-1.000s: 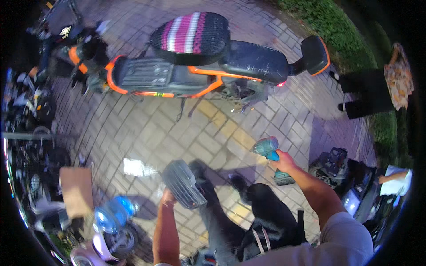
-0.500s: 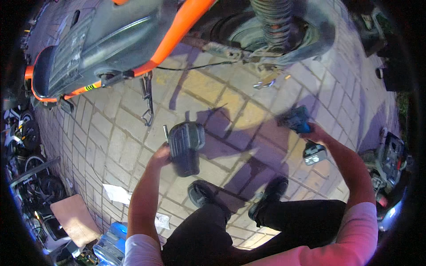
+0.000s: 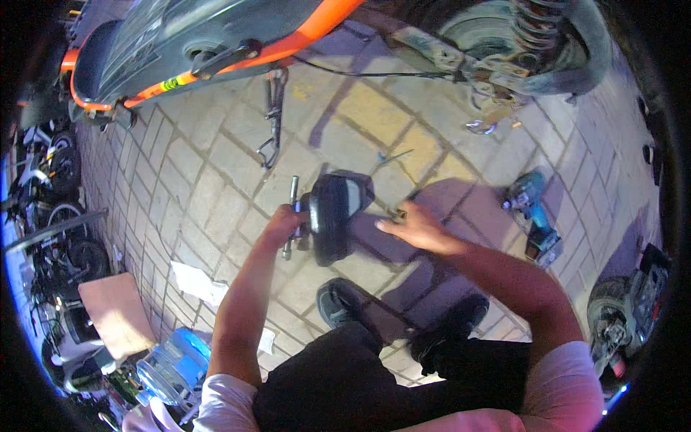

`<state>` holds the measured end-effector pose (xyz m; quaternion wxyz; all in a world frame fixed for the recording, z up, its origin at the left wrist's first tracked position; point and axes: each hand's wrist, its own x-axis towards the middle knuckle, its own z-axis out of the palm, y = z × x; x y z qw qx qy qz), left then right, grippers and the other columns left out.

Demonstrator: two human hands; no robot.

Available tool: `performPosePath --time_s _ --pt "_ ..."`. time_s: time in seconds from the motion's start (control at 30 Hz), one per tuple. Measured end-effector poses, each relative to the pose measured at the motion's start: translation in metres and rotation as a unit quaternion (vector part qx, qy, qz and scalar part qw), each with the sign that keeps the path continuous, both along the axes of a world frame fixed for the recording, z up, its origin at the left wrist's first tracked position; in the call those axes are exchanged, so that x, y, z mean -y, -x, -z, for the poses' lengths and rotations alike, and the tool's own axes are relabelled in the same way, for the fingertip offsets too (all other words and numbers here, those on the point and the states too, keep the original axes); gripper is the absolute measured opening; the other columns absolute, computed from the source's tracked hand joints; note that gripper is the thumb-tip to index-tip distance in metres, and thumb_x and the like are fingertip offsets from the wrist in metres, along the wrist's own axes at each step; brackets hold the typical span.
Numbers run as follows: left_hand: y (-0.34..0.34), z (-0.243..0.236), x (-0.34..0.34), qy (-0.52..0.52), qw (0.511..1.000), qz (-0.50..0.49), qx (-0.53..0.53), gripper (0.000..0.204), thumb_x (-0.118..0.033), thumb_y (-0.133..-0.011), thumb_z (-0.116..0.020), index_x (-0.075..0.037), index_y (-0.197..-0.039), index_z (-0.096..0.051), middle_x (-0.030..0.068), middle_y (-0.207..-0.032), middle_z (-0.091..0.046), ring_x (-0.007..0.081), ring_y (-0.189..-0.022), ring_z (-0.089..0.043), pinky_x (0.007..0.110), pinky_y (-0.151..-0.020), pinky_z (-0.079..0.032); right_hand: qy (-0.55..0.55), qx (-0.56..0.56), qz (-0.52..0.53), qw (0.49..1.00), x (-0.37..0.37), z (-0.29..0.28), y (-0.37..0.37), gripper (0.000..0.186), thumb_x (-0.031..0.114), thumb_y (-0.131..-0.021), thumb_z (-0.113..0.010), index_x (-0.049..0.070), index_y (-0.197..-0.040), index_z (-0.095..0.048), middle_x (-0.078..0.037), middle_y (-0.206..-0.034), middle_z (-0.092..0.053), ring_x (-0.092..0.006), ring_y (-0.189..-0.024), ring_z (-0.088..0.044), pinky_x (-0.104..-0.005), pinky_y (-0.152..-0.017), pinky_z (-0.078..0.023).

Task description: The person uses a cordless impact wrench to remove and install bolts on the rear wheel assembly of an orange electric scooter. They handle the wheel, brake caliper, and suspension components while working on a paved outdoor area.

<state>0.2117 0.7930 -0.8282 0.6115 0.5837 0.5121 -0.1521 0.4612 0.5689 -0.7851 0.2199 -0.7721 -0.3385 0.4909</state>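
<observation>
My left hand [image 3: 284,225] is closed on a black, rounded, pad-like part [image 3: 331,223] with a pale patch on its far right side. A thin metal bar [image 3: 294,191] runs beside the same hand; whether it belongs to the part cannot be made out. Just right of the part, my right hand [image 3: 421,229] is partly closed, with a small greyish thing [image 3: 396,211] at its fingertips, too small to name. A teal and black cordless drill [image 3: 531,205] lies on the paving farther right, apart from my hands.
An orange and black scooter [image 3: 237,65] stands ahead, its kickstand [image 3: 272,119] down and its rear wheel [image 3: 482,43] at the upper right. At left are a tan board [image 3: 117,313], a blue clear plastic jug [image 3: 173,367] and white paper [image 3: 196,282]. Another wheel [image 3: 608,309] is at right.
The drill, held in my right hand before, now lies on the paving. My right hand has moved left toward the black part, which my left hand has turned. The view has shifted.
</observation>
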Motion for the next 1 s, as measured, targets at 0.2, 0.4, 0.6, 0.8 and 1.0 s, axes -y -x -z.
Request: performPosePath --time_s 0.2,0.4,0.6,0.8,1.0 --pt "0.008 -0.009 0.016 -0.124 0.985 0.011 -0.119 0.027 -0.023 -0.075 -0.066 0.0 -0.064 -0.059 0.0047 -0.054 -0.055 0.0138 -0.046 -0.051 0.031 -0.044 -0.04 -0.04 0.065 0.147 0.986 -0.055 0.051 0.065 0.062 0.038 -0.07 -0.075 -0.007 -0.107 -0.053 -0.016 -0.079 -0.062 -0.0243 -0.068 -0.06 -0.0354 -0.062 -0.048" --pt "0.024 -0.017 0.026 -0.098 0.988 -0.042 -0.111 0.024 -0.021 -0.076 -0.065 -0.001 -0.066 -0.059 0.005 -0.056 -0.055 0.0138 -0.045 -0.051 0.03 -0.043 -0.039 -0.05 0.037 0.12 0.991 -0.078 0.034 0.062 0.057 0.042 -0.069 -0.073 -0.004 -0.1 -0.059 -0.024 -0.097 -0.062 -0.0379 -0.092 -0.06 -0.0419 -0.079 -0.048" --pt "0.065 -0.03 0.032 0.027 0.974 -0.22 -0.034 0.025 -0.027 -0.078 -0.07 -0.006 -0.069 -0.059 0.0027 -0.06 -0.056 0.0119 -0.049 -0.051 0.027 -0.043 -0.037 -0.112 0.164 -0.01 0.98 -0.16 -0.035 0.002 0.037 0.032 -0.072 -0.062 -0.001 -0.09 -0.063 -0.022 -0.086 -0.063 -0.0362 -0.082 -0.062 -0.0428 -0.072 -0.047" --pt "0.1 -0.042 0.042 0.262 0.841 -0.443 0.167 0.021 -0.023 -0.084 -0.058 -0.004 -0.093 -0.057 0.01 -0.081 -0.063 0.0183 -0.061 -0.059 0.029 -0.051 -0.049 -0.199 0.158 -0.229 0.94 -0.229 -0.013 -0.039 0.038 0.027 -0.079 -0.061 -0.004 -0.101 -0.057 -0.022 -0.092 -0.062 -0.0339 -0.086 -0.061 -0.0398 -0.075 -0.046" --pt "0.074 -0.066 0.069 0.406 0.752 -0.427 0.296 0.058 -0.024 -0.074 -0.056 0.006 -0.122 -0.045 0.019 -0.121 -0.053 0.0311 -0.108 -0.054 0.042 -0.09 -0.044 -0.227 0.259 -0.17 0.923 -0.202 -0.02 -0.045 0.044 0.033 -0.08 -0.063 -0.003 -0.103 -0.057 -0.02 -0.09 -0.063 -0.0313 -0.081 -0.061 -0.0395 -0.07 -0.047"
